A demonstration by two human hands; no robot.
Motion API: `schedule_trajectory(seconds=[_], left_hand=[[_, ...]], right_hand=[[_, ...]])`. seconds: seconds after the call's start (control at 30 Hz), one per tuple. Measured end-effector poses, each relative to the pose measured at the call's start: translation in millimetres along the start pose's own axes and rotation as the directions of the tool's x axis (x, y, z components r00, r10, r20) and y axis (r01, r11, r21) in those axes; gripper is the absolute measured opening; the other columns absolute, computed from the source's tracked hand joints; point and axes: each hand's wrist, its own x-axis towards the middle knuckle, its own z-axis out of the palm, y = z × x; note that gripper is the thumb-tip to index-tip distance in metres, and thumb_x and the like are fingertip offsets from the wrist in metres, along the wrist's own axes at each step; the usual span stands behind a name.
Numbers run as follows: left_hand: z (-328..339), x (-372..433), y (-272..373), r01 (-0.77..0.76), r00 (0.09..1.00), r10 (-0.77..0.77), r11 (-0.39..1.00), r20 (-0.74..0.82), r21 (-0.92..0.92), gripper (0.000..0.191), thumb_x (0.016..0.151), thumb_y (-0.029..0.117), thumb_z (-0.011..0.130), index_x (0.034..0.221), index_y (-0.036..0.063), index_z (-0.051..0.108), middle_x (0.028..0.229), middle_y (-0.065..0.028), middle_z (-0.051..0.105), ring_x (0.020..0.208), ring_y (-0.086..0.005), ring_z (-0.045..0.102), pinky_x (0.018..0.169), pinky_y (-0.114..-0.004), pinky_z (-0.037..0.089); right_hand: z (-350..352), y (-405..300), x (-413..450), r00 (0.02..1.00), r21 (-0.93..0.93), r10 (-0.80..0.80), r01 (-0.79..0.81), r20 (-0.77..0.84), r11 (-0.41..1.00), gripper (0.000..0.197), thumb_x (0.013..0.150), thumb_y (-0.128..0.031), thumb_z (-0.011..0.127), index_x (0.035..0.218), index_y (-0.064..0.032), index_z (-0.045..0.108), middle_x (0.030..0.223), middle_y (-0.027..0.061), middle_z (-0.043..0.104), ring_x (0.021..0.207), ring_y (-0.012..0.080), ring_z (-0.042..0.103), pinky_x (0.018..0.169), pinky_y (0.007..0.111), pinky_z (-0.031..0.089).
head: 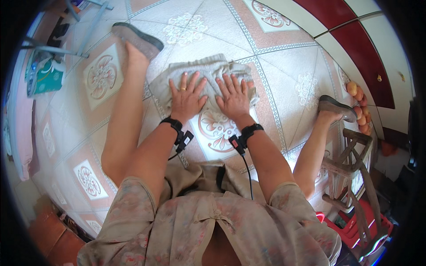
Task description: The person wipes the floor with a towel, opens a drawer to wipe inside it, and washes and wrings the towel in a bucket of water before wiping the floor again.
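Observation:
A grey-beige cloth (218,63), folded in layers with a ribbed upper edge, lies on the patterned tile floor. Flat on its left part rests my left hand (188,96), fingers spread, with a ring on one finger. My right hand (234,96) presses palm down on the right part, its fingers slightly apart. Neither hand grips the fabric. Both wrists wear black straps with small cabled devices. What lies under the palms is hidden.
My shoes stand on the floor at both sides. Potatoes (361,111) lie along the red and white cabinets (361,56). A wooden chair (349,169) and a red plastic basket (356,229) are at the right. At the upper left are a metal-legged stand (88,33) and a green package (50,76).

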Motion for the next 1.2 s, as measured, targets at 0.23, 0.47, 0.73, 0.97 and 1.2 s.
schedule_trajectory(seconds=[0.23, 0.47, 0.73, 0.97, 1.2], left_hand=[[31, 125, 40, -0.116, 0.993, 0.115, 0.993, -0.029, -0.024, 0.057, 0.089, 0.048, 0.053, 0.141, 0.0249, 0.045, 0.153, -0.0013, 0.031, 0.14, -0.0319, 0.026, 0.105, -0.072, 0.014], [43, 116, 154, -0.319, 0.935, 0.336, 0.936, 0.112, -0.151, 0.059, 0.095, 0.055, 0.038, 0.146, 0.0257, 0.038, 0.157, -0.0006, 0.023, 0.144, -0.0319, 0.019, 0.109, -0.07, 0.006], [44, 68, 154, -0.437, 0.874, 0.472, 0.869, 0.12, -0.234, 0.059, 0.095, 0.055, 0.04, 0.147, 0.0294, 0.035, 0.158, -0.0006, 0.02, 0.146, -0.0289, 0.013, 0.11, -0.068, -0.004], [39, 83, 39, -0.17, 0.981, 0.157, 0.977, -0.11, -0.125, 0.057, 0.088, 0.053, 0.051, 0.138, 0.0263, 0.049, 0.149, -0.0025, 0.039, 0.139, -0.0286, 0.03, 0.107, -0.067, 0.012], [4, 39, -48, 0.248, 0.969, -0.248, 0.956, -0.022, 0.158, 0.059, 0.09, 0.044, 0.056, 0.143, 0.023, 0.041, 0.152, -0.0053, 0.033, 0.137, -0.0342, 0.031, 0.104, -0.068, 0.021]], right_hand=[[-5, 119, 44, 0.984, -0.073, 0.139, -0.148, -0.114, 0.986, 0.056, 0.095, -0.045, 0.043, 0.147, -0.0248, 0.037, 0.153, 0.0064, 0.033, 0.143, 0.0267, 0.026, 0.116, 0.051, 0.014], [-14, 160, -72, 0.761, -0.103, 0.607, -0.639, -0.23, 0.762, 0.052, 0.095, -0.045, 0.041, 0.144, -0.0274, 0.042, 0.152, 0.0046, 0.036, 0.142, 0.0255, 0.027, 0.115, 0.051, 0.008], [-11, 125, -116, 0.64, -0.181, 0.763, -0.764, -0.092, 0.619, 0.056, 0.098, -0.045, 0.034, 0.151, -0.0261, 0.027, 0.158, 0.0066, 0.022, 0.146, 0.0288, 0.018, 0.115, 0.054, 0.008], [7, 88, 10, 0.885, -0.134, 0.464, -0.464, -0.034, 0.876, 0.061, 0.095, -0.049, 0.038, 0.15, -0.0252, 0.031, 0.157, 0.0098, 0.026, 0.146, 0.0301, 0.018, 0.114, 0.057, 0.007], [27, -34, 107, 0.994, -0.012, 0.065, -0.066, -0.092, 0.998, 0.053, 0.089, -0.039, 0.055, 0.138, -0.0213, 0.045, 0.146, 0.0114, 0.039, 0.139, 0.0299, 0.03, 0.11, 0.062, 0.017]])
